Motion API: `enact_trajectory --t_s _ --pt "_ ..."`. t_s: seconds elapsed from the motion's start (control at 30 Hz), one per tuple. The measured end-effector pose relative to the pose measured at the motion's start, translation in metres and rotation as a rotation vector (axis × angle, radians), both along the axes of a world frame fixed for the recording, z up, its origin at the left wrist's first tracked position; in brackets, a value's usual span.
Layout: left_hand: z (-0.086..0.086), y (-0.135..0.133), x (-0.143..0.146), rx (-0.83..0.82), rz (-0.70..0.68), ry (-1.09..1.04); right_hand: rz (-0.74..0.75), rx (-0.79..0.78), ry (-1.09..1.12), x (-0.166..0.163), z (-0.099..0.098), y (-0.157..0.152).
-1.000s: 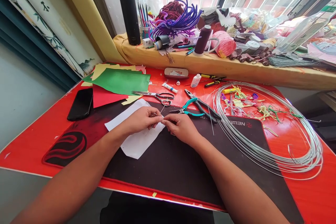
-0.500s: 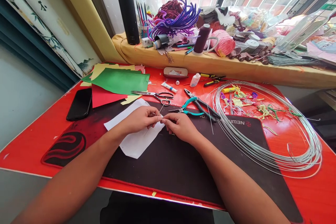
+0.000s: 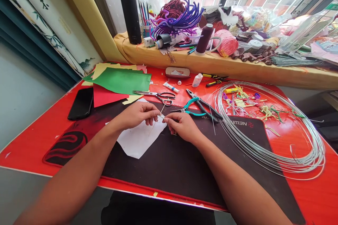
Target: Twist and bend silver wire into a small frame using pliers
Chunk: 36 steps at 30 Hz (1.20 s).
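Over a sheet of white paper (image 3: 139, 140), my left hand (image 3: 138, 114) is closed, thumb and forefinger pinching a thin wire (image 3: 152, 128). The wire slants from near the scissors' handles down over the paper. My right hand (image 3: 182, 124) is closed too, its thumb and forefinger pinched at the wire beside the left fingertips. A small gap shows between the two hands. The wire's exact shape at the fingertips is too fine to make out. Scissors (image 3: 155, 95) lie just beyond the hands, and teal-handled pliers (image 3: 191, 107) rest near the right hand.
A large wire coil (image 3: 311, 147) lies at the right, around coloured scraps (image 3: 243, 100). Black-handled pliers (image 3: 207, 109) sit before it. Left are coloured papers (image 3: 124, 81) and a phone (image 3: 81, 103). A glue bottle (image 3: 197, 80) stands behind. The dark mat (image 3: 169, 172) covers the table's middle.
My left hand has shifted slightly left and its fingers have loosened apart from the right fingertips, opening a small gap. My right hand stays nearly in place.
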<state>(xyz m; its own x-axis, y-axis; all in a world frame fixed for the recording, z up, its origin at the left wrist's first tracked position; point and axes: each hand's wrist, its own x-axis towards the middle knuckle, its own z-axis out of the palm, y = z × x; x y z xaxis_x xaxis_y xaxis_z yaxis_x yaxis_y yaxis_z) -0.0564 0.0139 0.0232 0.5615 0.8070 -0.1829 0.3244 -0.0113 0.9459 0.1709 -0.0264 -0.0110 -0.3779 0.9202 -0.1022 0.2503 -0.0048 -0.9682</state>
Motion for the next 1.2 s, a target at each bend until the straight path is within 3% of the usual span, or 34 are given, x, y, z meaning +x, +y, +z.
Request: enact_trajectory --t_s 0.3,0.77,1.2 --pt "-0.006 -0.005 0.013 0.039 0.133 0.041 -0.017 0.000 -0.004 -0.001 -0.002 0.001" --pt "-0.010 -0.004 0.007 -0.059 0.028 -0.034 0.014 0.033 -0.023 0.001 0.003 0.000" --pt "-0.002 -0.010 0.019 -0.021 0.026 -0.068 0.077 -0.118 0.171 0.009 0.001 0.007"
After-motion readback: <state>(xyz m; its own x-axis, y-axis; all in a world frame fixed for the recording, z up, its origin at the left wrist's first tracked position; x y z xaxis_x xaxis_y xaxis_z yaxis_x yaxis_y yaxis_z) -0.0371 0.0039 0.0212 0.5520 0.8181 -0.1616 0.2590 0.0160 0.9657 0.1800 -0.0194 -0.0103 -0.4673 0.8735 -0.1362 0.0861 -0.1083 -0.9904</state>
